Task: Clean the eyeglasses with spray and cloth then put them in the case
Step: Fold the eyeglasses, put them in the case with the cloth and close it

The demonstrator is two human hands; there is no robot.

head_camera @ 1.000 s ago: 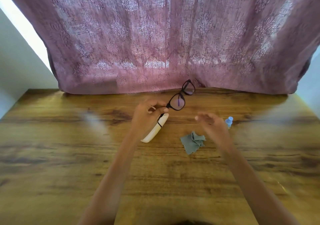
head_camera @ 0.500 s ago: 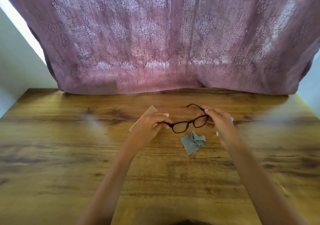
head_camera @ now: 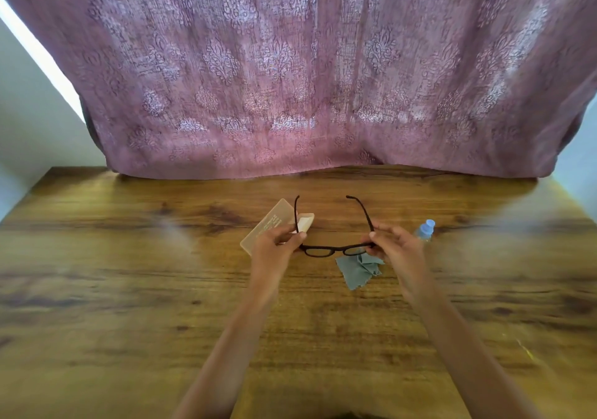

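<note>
The beige glasses case (head_camera: pixel 274 224) lies open on the wooden table (head_camera: pixel 129 305), its lid tipped up toward the far side; nothing can be seen inside it, though the left hand covers part of it. The small spray bottle (head_camera: pixel 425 229) with its pale blue cap stands upright just beyond the right hand, and how full it is cannot be told.

Half a second ago the black eyeglasses (head_camera: pixel 332 249) had only one temple swung out; now both temples are unfolded and point away toward the pink patterned curtain (head_camera: pixel 290 79), and the frame sits level rather than tilted. A second ago the left hand alone held them up by one end while the right hand was spread above the cloth.

The left hand (head_camera: pixel 277 245) pinches the frame's left corner between thumb and fingertips, the remaining fingers curled. The right hand (head_camera: pixel 395 245) pinches the right corner at the hinge in the same way. Both forearms reach forward from the near edge, holding the eyeglasses above the table, over the near end of the case and the crumpled grey-green cleaning cloth (head_camera: pixel 358 271).
</note>
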